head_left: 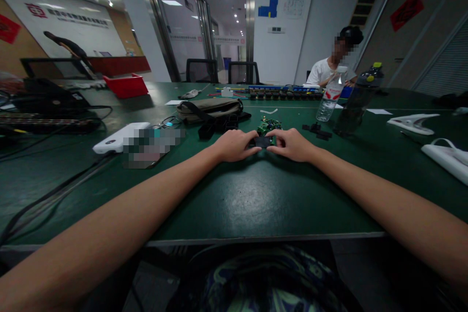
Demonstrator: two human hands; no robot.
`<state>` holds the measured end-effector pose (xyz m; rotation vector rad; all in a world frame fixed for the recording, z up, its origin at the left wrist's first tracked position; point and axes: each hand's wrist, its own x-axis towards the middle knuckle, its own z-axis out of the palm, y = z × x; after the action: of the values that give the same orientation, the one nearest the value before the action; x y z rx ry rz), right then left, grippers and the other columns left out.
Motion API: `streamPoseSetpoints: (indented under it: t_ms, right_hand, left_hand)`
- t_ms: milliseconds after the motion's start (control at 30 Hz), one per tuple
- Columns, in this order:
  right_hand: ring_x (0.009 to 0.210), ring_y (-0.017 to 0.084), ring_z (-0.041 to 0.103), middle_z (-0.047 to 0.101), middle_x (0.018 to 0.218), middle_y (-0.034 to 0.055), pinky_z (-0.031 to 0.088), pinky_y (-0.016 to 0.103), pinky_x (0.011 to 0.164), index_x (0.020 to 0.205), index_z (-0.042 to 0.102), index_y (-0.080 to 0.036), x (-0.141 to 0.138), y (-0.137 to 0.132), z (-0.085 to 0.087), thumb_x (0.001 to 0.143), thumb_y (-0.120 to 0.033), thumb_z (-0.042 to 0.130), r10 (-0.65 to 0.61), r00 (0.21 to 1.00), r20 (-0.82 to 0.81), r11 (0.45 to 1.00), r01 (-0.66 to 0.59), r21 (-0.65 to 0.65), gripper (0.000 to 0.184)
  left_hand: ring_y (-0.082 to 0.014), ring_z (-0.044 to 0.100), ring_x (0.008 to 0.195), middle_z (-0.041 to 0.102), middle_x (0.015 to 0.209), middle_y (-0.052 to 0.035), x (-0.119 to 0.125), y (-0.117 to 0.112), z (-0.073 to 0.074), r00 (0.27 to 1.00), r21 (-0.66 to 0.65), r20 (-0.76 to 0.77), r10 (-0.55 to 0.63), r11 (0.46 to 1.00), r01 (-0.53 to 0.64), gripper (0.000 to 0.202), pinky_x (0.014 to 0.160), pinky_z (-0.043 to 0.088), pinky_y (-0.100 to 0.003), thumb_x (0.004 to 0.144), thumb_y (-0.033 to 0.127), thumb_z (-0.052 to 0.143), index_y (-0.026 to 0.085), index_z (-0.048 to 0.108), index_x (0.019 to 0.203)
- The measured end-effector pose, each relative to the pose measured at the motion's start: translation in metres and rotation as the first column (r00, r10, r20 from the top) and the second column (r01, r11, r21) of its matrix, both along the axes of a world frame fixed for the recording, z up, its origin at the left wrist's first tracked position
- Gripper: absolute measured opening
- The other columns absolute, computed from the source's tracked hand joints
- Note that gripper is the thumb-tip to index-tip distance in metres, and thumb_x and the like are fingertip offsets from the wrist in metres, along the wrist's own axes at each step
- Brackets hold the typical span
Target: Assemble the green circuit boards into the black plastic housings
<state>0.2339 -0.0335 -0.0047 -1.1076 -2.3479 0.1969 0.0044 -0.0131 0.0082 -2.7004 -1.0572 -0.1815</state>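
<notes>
Both my hands meet at the middle of the green table (256, 204). My left hand (234, 145) and my right hand (292, 144) pinch the two ends of a small black rectangular part (263, 142), fingers curled round it. Just behind the part lies a small green circuit board (268, 126). Loose black plastic pieces (317, 130) lie to the right of my right hand, and more black pieces (219, 126) lie to the left, beside a khaki pouch (212, 108).
A clear water bottle (331, 95) and a dark bottle (360, 100) stand at the right. A white device (119, 139) and cables (47, 195) lie left, a red bin (126, 85) farther back. White objects (448, 156) sit far right. Another person (331, 66) sits across the table.
</notes>
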Motion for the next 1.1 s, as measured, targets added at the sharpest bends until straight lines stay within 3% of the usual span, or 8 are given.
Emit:
streamPoseSetpoints:
  t_ms: [633, 1100]
  right_hand:
    - [0.052, 0.01, 0.051, 0.058, 0.06, -0.0054, 0.036, 0.024, 0.06, 0.11, 0.069, -0.014, 0.0003, 0.0002, -0.0014, 0.083, -0.028, 0.071, -0.011, 1.0, 0.004, 1.0, 0.011, -0.005, 0.031]
    - [0.052, 0.01, 0.051, 0.059, 0.061, -0.0051, 0.035, 0.023, 0.06, 0.108, 0.069, -0.015, 0.0008, 0.0002, -0.001, 0.082, -0.029, 0.072, -0.006, 1.0, -0.001, 1.0, 0.006, 0.008, 0.03]
  left_hand:
    - [-0.0223, 0.071, 0.073, 0.075, 0.085, -0.0046, 0.001, -0.0025, 0.0003, 0.998, 0.014, 0.064, -0.001, 1.0, 0.0, 0.048, 0.064, 0.044, -0.028, 0.098, 0.056, 0.042, 0.021, 0.056, 0.127]
    - [-0.025, 0.071, 0.076, 0.075, 0.086, -0.0066, 0.0014, -0.0039, 0.003, 1.0, 0.016, 0.018, 0.005, 1.0, -0.005, 0.049, 0.065, 0.047, -0.03, 0.097, 0.056, 0.042, 0.02, 0.057, 0.127]
